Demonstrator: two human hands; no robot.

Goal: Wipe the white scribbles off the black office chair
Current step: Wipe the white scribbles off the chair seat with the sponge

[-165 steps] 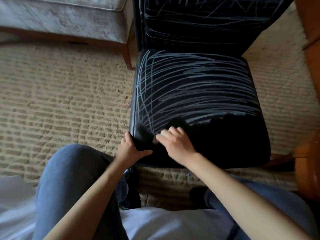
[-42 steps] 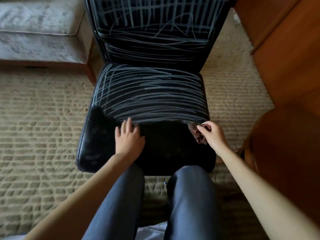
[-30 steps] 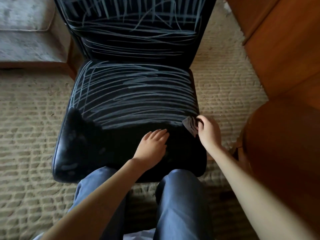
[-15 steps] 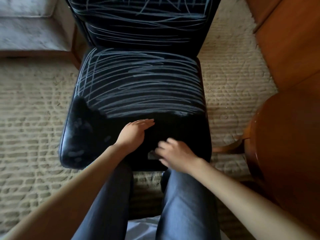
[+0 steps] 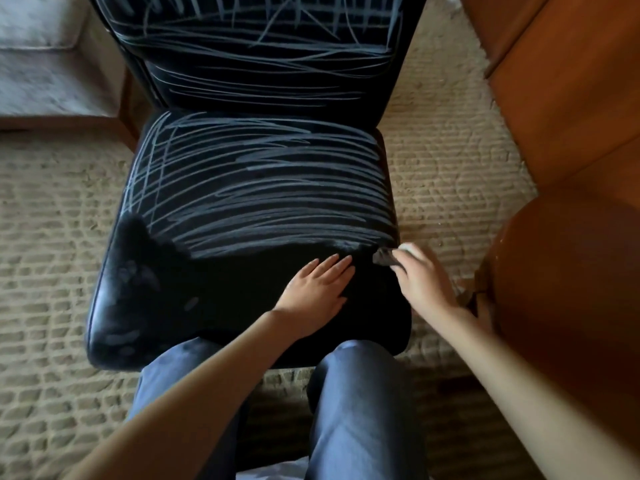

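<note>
The black office chair [image 5: 249, 202] stands on the beige carpet [image 5: 52, 237], white scribbles [image 5: 263, 188] covering backrest and rear seat (front strip bare). Left hand [image 5: 317, 289] lies flat, fingers straight, on the seat; right hand [image 5: 424, 282] pinches a grey cloth [image 5: 384, 257] at the seat's right edge.

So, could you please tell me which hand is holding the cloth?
The right hand, gripping the grey cloth at the right edge of the seat; the left hand lies flat, empty, on the wiped part.
</note>
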